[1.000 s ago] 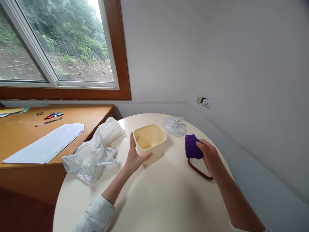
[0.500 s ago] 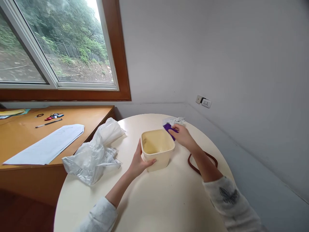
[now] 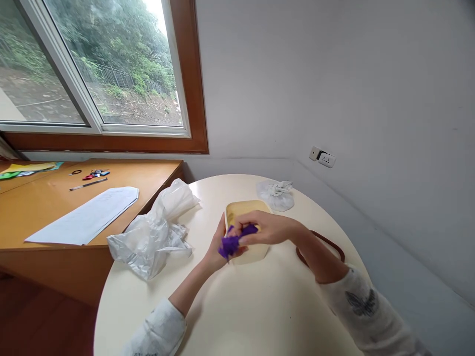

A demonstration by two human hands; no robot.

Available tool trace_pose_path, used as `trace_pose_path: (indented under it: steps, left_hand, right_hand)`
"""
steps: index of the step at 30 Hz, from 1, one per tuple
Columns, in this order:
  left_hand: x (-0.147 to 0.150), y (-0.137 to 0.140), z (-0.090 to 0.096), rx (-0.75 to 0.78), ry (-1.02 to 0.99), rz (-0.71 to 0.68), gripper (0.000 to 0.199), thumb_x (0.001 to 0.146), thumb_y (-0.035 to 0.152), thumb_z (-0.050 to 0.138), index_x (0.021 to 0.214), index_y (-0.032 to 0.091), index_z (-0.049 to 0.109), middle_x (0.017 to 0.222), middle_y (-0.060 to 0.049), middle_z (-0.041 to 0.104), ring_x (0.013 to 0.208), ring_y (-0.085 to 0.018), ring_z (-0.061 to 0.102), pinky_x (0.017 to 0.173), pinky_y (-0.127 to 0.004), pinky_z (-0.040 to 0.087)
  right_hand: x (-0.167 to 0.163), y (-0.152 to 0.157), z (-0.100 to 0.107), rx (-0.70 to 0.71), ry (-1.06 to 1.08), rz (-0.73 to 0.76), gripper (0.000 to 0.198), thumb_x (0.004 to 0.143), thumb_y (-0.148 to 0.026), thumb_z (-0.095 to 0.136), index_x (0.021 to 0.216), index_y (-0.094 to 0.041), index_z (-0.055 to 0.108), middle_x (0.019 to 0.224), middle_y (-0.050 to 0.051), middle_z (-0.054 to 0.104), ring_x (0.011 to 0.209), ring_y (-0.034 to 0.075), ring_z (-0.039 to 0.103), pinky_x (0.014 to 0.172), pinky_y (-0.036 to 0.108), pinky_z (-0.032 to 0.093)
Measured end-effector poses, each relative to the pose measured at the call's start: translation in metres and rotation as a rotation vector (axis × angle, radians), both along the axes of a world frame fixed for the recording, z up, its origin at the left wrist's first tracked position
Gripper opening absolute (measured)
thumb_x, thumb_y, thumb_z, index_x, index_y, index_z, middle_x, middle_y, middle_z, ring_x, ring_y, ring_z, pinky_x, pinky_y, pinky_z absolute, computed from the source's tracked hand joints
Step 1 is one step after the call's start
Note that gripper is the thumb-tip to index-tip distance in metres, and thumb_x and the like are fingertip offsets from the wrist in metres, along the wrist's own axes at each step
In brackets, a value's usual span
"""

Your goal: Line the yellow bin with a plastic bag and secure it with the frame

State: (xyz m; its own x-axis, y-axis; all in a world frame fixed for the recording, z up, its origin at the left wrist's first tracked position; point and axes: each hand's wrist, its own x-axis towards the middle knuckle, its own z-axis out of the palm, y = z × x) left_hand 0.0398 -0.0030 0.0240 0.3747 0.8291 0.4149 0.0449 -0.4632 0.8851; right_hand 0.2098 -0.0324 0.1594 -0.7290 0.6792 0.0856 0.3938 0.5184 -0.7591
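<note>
A cream plastic container [image 3: 253, 253] with a squarish open top stands on the round table. My left hand [image 3: 217, 251] grips its left side, with the thumb across the front. In front of the container's near rim, my right hand [image 3: 265, 227] pinches a crumpled purple cloth [image 3: 230, 244]. The cloth hangs over the left thumb and hides part of the container's front. Beneath my right forearm lies a brown rounded frame, perhaps the container's lid rim [image 3: 331, 242], partly covered by the arm. A knotted white plastic bag [image 3: 276, 194] sits behind the container.
Another crumpled white plastic bag [image 3: 158, 237] spreads over the left part of the round table [image 3: 237, 306]. Beside it, a wooden desk [image 3: 159, 170] bears white papers [image 3: 87, 215], a pen [image 3: 88, 184] and keys [image 3: 97, 173]. A wall socket [image 3: 327, 159] is at the right.
My right hand has brought the purple cloth from the container's far right side to its near left front. My left hand still holds the container. The view has shifted slightly left.
</note>
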Motion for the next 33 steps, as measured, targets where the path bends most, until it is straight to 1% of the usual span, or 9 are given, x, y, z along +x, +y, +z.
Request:
trace_pose_path:
  steps: [2, 4, 10, 13, 16, 23, 29, 31, 33]
  left_hand:
    - [0.001, -0.002, 0.004, -0.024, -0.051, -0.051, 0.097, 0.065, 0.03, 0.072, 0.14, 0.027, 0.012, 0.128, -0.011, 0.047, 0.117, -0.029, 0.046, 0.096, -0.046, 0.04]
    - [0.002, -0.003, 0.008, -0.044, -0.068, -0.078, 0.099, 0.064, 0.031, 0.073, 0.141, 0.025, 0.011, 0.131, -0.011, 0.045, 0.12, -0.029, 0.043, 0.098, -0.045, 0.038]
    - [0.002, -0.005, 0.01, -0.018, -0.031, -0.051, 0.096, 0.065, 0.037, 0.072, 0.14, 0.026, 0.014, 0.13, -0.011, 0.044, 0.121, -0.028, 0.041, 0.099, -0.045, 0.038]
    - [0.002, -0.006, 0.01, -0.005, -0.037, -0.042, 0.095, 0.065, 0.039, 0.071, 0.14, 0.025, 0.014, 0.13, -0.012, 0.044, 0.12, -0.028, 0.042, 0.099, -0.045, 0.038]
    - [0.002, -0.007, 0.01, 0.0, -0.041, -0.025, 0.095, 0.065, 0.038, 0.071, 0.14, 0.025, 0.014, 0.132, -0.012, 0.043, 0.121, -0.029, 0.041, 0.099, -0.045, 0.037]
    - [0.003, -0.005, 0.004, 0.002, 0.0, 0.039, 0.098, 0.065, 0.034, 0.072, 0.141, 0.025, 0.01, 0.137, -0.011, 0.037, 0.126, -0.028, 0.035, 0.103, -0.044, 0.033]
    - [0.006, -0.009, 0.006, 0.025, -0.027, 0.072, 0.093, 0.067, 0.035, 0.07, 0.139, 0.026, 0.013, 0.138, -0.01, 0.034, 0.128, -0.027, 0.032, 0.104, -0.043, 0.03]
    - [0.006, -0.01, 0.008, 0.023, -0.025, 0.064, 0.09, 0.068, 0.036, 0.069, 0.139, 0.027, 0.015, 0.138, -0.009, 0.033, 0.128, -0.027, 0.031, 0.104, -0.042, 0.03]
    - [0.006, -0.011, 0.008, 0.012, -0.018, 0.067, 0.091, 0.068, 0.036, 0.069, 0.139, 0.026, 0.013, 0.139, -0.01, 0.032, 0.128, -0.027, 0.031, 0.104, -0.043, 0.03]
  right_hand:
    - [0.021, -0.006, 0.01, -0.032, -0.132, 0.075, 0.009, 0.077, -0.027, 0.05, 0.08, -0.023, 0.058, 0.08, -0.001, 0.059, 0.071, 0.014, 0.051, 0.065, 0.026, 0.04]
    - [0.042, -0.003, 0.016, -0.039, -0.204, 0.004, 0.011, 0.077, -0.03, 0.05, 0.079, -0.021, 0.057, 0.076, -0.001, 0.057, 0.069, 0.014, 0.049, 0.065, 0.026, 0.039]
    - [0.062, 0.044, -0.009, 0.299, 0.144, -0.778, 0.021, 0.081, -0.038, 0.045, 0.082, -0.019, 0.052, 0.079, 0.0, 0.056, 0.07, 0.014, 0.047, 0.067, 0.027, 0.036]
    - [0.053, 0.06, -0.032, 0.273, 0.128, -0.69, 0.018, 0.079, -0.036, 0.047, 0.081, -0.019, 0.052, 0.076, -0.001, 0.055, 0.07, 0.013, 0.047, 0.067, 0.026, 0.036]
    - [0.05, 0.049, -0.052, 0.213, 0.173, -0.628, 0.02, 0.082, -0.037, 0.043, 0.082, -0.019, 0.05, 0.08, 0.0, 0.055, 0.074, 0.014, 0.049, 0.069, 0.026, 0.037]
    - [0.045, -0.044, -0.071, 0.21, 0.274, -0.894, 0.018, 0.084, -0.039, 0.043, 0.08, -0.021, 0.044, 0.068, -0.002, 0.046, 0.058, 0.012, 0.039, 0.058, 0.024, 0.033]
    - [0.073, -0.085, -0.062, -0.225, 0.385, -0.629, 0.026, 0.08, -0.046, 0.05, 0.08, -0.02, 0.049, 0.066, -0.001, 0.049, 0.056, 0.012, 0.043, 0.052, 0.024, 0.033]
    - [0.096, -0.085, -0.065, -0.236, 0.411, -0.728, 0.028, 0.081, -0.048, 0.048, 0.082, -0.02, 0.051, 0.068, 0.0, 0.053, 0.058, 0.013, 0.047, 0.054, 0.025, 0.036]
    - [0.117, -0.082, -0.074, -0.072, 0.366, -0.948, 0.028, 0.079, -0.048, 0.049, 0.08, -0.02, 0.053, 0.069, 0.001, 0.055, 0.059, 0.013, 0.047, 0.055, 0.026, 0.037]
